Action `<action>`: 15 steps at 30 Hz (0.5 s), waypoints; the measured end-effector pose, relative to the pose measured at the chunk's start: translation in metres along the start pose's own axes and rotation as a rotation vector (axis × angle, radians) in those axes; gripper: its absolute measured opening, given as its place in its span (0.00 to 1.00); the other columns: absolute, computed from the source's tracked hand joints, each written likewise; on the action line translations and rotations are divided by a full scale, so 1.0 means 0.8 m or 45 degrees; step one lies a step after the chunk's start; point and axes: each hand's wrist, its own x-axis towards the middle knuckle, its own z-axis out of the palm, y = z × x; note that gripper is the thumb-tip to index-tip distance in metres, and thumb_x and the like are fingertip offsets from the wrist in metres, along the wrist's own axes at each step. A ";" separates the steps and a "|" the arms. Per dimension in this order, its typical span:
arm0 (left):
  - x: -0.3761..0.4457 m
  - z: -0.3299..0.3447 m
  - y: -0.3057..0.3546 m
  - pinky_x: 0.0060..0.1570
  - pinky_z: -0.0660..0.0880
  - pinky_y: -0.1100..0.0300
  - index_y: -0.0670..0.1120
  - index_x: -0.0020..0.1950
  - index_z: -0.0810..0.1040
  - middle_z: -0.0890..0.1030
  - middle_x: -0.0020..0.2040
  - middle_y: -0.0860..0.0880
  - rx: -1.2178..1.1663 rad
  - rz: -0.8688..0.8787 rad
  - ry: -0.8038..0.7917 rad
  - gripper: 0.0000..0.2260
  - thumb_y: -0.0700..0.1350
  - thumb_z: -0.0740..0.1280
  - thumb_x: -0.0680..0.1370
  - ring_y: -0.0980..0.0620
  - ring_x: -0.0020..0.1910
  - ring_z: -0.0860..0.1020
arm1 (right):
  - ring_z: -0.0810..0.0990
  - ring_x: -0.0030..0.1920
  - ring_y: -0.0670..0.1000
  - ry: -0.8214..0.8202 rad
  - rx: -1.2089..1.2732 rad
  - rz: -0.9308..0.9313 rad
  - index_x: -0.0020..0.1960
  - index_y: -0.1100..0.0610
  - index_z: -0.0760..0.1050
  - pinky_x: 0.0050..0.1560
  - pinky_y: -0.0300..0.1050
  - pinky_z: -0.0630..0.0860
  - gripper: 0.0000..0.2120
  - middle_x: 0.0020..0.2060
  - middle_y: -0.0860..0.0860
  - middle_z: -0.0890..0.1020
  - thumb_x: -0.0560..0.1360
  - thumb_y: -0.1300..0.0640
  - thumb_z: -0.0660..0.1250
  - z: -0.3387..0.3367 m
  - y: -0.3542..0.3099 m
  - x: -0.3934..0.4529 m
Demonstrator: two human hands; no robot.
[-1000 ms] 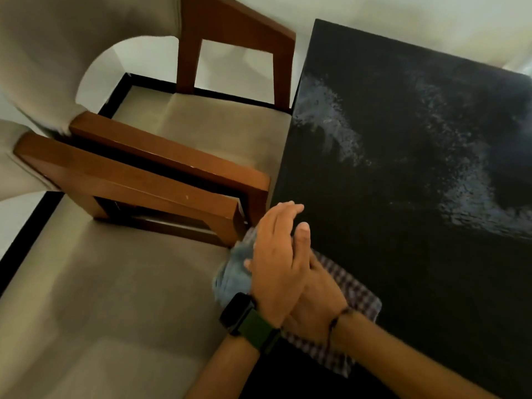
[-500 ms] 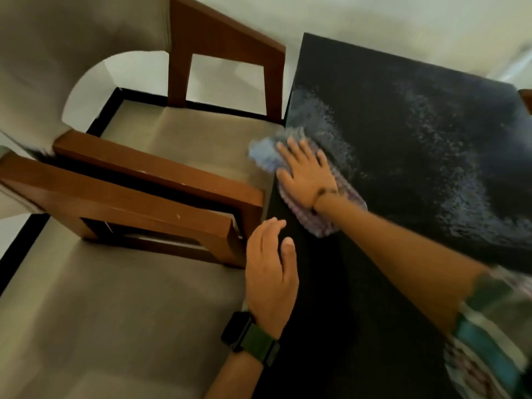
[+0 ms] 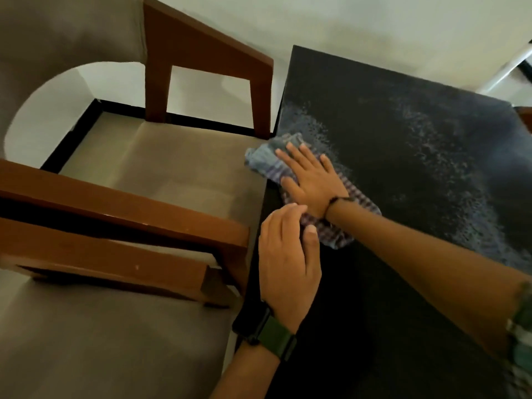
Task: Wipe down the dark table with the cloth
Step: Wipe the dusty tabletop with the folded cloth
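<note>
Table [image 3: 403, 283]: dark top, occupying the right of the view; pale speckled streaks across its far and right portions.
Cloth [image 3: 339, 226]: checked, blue and purple, lying on the table at its left edge; the far end is bunched and overhangs the edge toward the chair.
Right hand [image 3: 312, 180]: flat on the cloth, palm down, fingers straight and spread, pressing it to the table. A dark cord bracelet sits at the wrist.
Left hand [image 3: 288, 266]: at the table's left edge, just behind the right hand; fingers loosely bent, grasping nothing. Fingertips meet the cloth's near end; whether they press it cannot be told.
Watch [image 3: 270, 335]: dark face, green strap, on the left wrist.
Chair [image 3: 144, 214]: brown wooden frame, beige cushions, directly beside the table's left edge.
Wall [image 3: 374, 30]: pale, behind table and chair.
</note>
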 end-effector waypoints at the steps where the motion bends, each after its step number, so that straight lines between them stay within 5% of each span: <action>1: 0.005 0.005 -0.001 0.59 0.69 0.55 0.45 0.60 0.72 0.76 0.59 0.47 0.021 0.018 0.001 0.17 0.51 0.52 0.78 0.50 0.60 0.71 | 0.42 0.76 0.49 0.011 0.013 0.038 0.76 0.43 0.45 0.73 0.55 0.40 0.26 0.77 0.46 0.46 0.79 0.42 0.44 -0.004 0.009 0.025; 8: 0.010 0.017 0.004 0.60 0.72 0.48 0.45 0.60 0.74 0.77 0.58 0.45 0.107 0.078 -0.045 0.20 0.52 0.50 0.77 0.48 0.62 0.72 | 0.44 0.76 0.52 0.004 0.062 0.177 0.77 0.47 0.46 0.74 0.57 0.42 0.26 0.77 0.50 0.47 0.81 0.44 0.44 -0.017 0.037 0.085; 15: 0.020 0.007 0.035 0.56 0.74 0.49 0.43 0.58 0.72 0.78 0.57 0.43 -0.016 0.150 0.073 0.16 0.50 0.54 0.78 0.47 0.57 0.75 | 0.32 0.73 0.49 -0.234 0.014 -0.004 0.74 0.44 0.35 0.75 0.53 0.39 0.30 0.73 0.46 0.36 0.79 0.37 0.45 0.000 -0.004 -0.168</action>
